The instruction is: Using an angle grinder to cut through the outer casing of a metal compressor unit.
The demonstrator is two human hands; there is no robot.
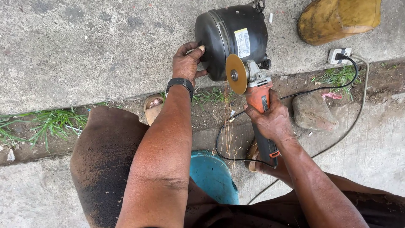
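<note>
Bare-armed person wears a black wristwatch (179,83), dusty brown shorts (105,160) and a sandal (152,108).

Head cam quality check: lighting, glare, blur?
Head view: even daylight, soft shadows only. Mild sheen on the black compressor shell. Grinder disc fairly crisp; sparks streak below it. Left hand and right hand sharp. Slight wide-angle bend at the edges.

Bright even daylight, soft faint shadows, mild sheen on the black metal housing (230,38), sharp focus throughout, slight wide-angle bending at the edges, no blur
</note>
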